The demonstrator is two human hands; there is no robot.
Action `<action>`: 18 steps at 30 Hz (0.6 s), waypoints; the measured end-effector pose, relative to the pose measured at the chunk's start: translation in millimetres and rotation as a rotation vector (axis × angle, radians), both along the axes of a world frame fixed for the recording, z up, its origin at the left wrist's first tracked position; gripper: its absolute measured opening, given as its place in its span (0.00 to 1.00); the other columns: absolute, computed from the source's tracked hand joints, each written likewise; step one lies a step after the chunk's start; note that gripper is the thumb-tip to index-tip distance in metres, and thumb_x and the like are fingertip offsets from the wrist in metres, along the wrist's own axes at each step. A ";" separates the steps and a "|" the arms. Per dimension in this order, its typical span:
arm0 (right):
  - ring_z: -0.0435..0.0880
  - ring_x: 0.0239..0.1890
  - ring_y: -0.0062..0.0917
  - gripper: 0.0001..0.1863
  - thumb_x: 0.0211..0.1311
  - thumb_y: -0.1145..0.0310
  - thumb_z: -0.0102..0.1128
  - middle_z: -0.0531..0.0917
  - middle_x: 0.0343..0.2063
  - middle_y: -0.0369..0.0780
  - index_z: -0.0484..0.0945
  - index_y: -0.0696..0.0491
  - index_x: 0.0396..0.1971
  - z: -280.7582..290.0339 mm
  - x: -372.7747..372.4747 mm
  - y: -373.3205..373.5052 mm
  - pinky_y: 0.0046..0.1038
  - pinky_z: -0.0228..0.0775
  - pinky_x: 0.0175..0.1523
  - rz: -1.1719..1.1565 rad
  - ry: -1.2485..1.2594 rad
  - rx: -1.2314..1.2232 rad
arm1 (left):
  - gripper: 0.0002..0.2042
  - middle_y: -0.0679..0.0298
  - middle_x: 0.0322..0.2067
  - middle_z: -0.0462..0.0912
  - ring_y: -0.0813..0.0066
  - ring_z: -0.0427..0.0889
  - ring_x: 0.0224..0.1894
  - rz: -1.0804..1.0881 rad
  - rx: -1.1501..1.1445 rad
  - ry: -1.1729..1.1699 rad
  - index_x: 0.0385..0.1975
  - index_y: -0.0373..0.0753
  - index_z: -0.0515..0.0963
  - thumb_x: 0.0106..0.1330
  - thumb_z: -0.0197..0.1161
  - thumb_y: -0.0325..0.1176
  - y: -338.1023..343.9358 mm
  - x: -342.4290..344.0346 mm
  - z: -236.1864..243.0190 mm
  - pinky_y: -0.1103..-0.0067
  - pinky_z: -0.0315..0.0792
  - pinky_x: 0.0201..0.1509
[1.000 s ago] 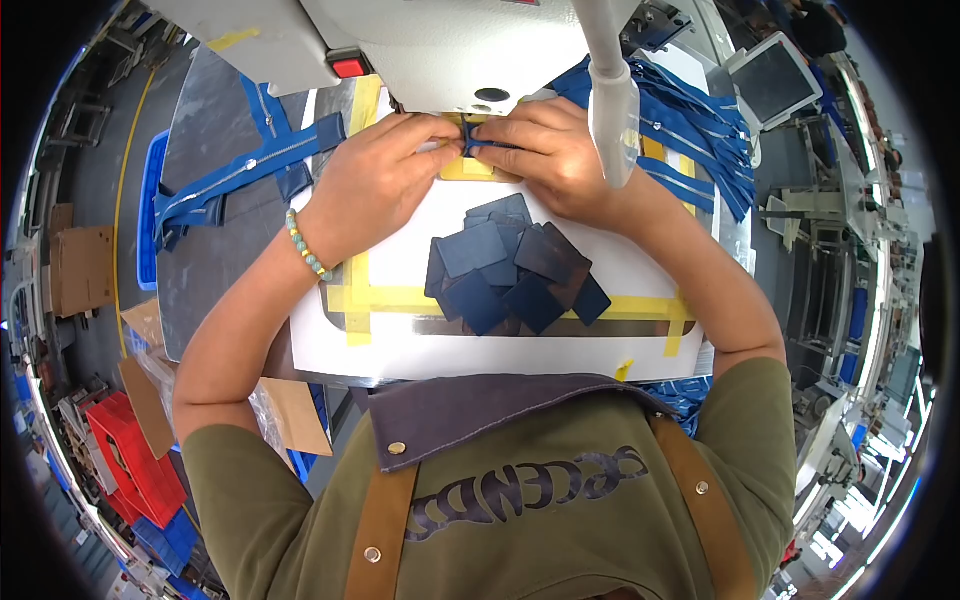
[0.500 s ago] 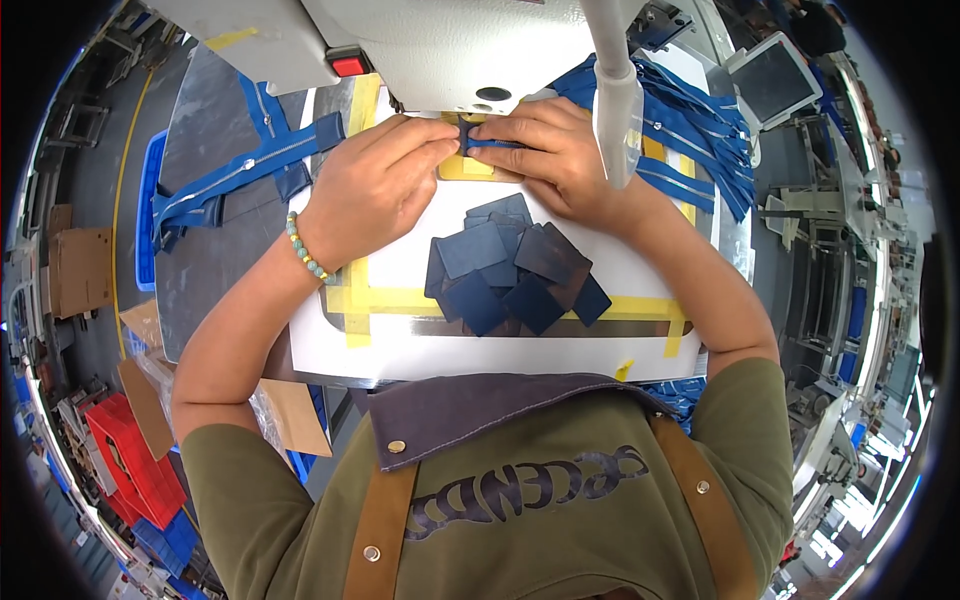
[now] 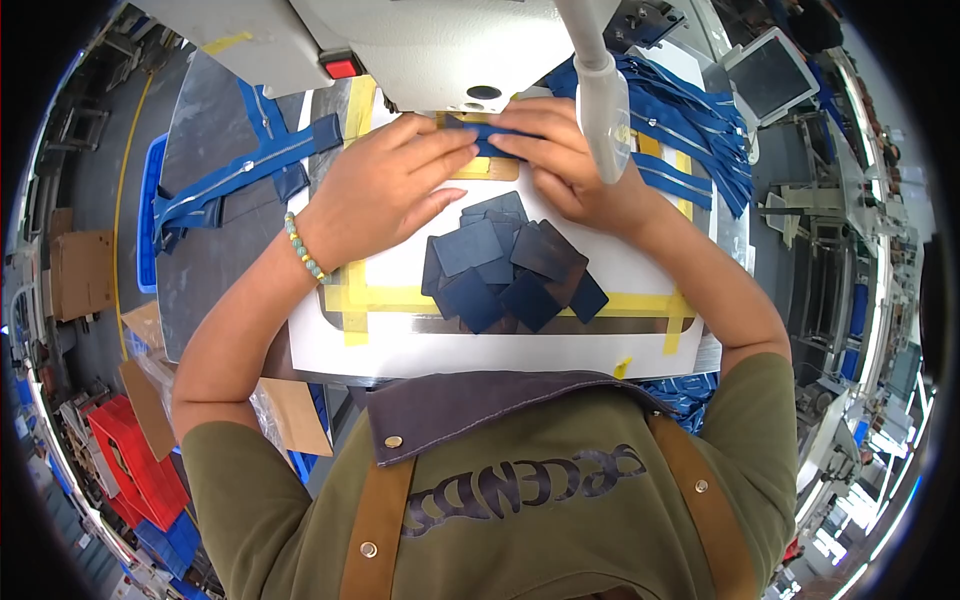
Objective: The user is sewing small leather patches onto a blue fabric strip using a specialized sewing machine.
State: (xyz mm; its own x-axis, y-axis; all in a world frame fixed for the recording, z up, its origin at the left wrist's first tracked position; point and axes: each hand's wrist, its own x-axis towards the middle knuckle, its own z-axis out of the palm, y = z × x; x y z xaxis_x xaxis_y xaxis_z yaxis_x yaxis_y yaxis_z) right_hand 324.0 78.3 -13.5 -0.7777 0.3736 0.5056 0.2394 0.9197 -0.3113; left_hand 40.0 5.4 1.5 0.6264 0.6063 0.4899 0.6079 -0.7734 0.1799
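Note:
Under the white sewing machine head lies a blue zipper strip, mostly covered by my fingers. My left hand rests its stretched fingertips on the strip's left part, the thumb held apart below. From the other side my right hand holds the strip with its fingers, its thumb side turned toward me. The needle area is hidden behind the machine head. Just nearer to me, a loose pile of dark blue rectangular patches lies on the white sheet.
Joined blue zippers hang over the table's left side toward a blue bin. A heap of blue zippers lies at the right. A clear guard hangs above my right hand. Yellow tape borders the sheet.
My left thumb has come away from the fingers, which now lie flatter. More of the blue strip shows between my hands. The patch pile looks unchanged.

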 end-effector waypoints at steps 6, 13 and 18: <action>0.86 0.60 0.38 0.22 0.60 0.84 0.66 0.88 0.58 0.39 0.88 0.52 0.53 7.9 17.1 -8.2 0.40 0.81 0.63 -0.057 -0.104 -0.025 | 0.21 0.61 0.58 0.86 0.61 0.81 0.52 -0.016 -0.078 -0.001 0.58 0.37 0.85 0.65 0.74 0.34 2.5 -2.8 -5.2 0.70 0.80 0.59; 0.88 0.58 0.37 0.21 0.60 0.84 0.69 0.89 0.55 0.37 0.89 0.50 0.53 10.8 17.4 -12.5 0.37 0.83 0.61 -0.097 -0.150 0.050 | 0.23 0.62 0.60 0.85 0.62 0.79 0.53 0.003 -0.073 0.009 0.61 0.37 0.83 0.66 0.74 0.34 1.8 -0.5 -4.0 0.70 0.78 0.61; 0.89 0.55 0.38 0.19 0.60 0.81 0.71 0.89 0.53 0.40 0.88 0.52 0.52 16.4 17.2 -4.8 0.36 0.83 0.59 -0.152 -0.106 0.051 | 0.22 0.63 0.60 0.86 0.64 0.79 0.53 0.043 -0.079 0.098 0.61 0.37 0.84 0.67 0.73 0.34 -0.4 2.2 -3.3 0.71 0.79 0.61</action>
State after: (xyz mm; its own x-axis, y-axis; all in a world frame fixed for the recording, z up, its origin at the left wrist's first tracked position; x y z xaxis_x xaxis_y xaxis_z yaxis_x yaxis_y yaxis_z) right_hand 341.1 73.5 2.9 -0.7643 0.4664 0.4453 0.4054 0.8846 -0.2306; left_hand 42.1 5.0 -1.8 0.6417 0.6675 0.3777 0.6574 -0.7324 0.1774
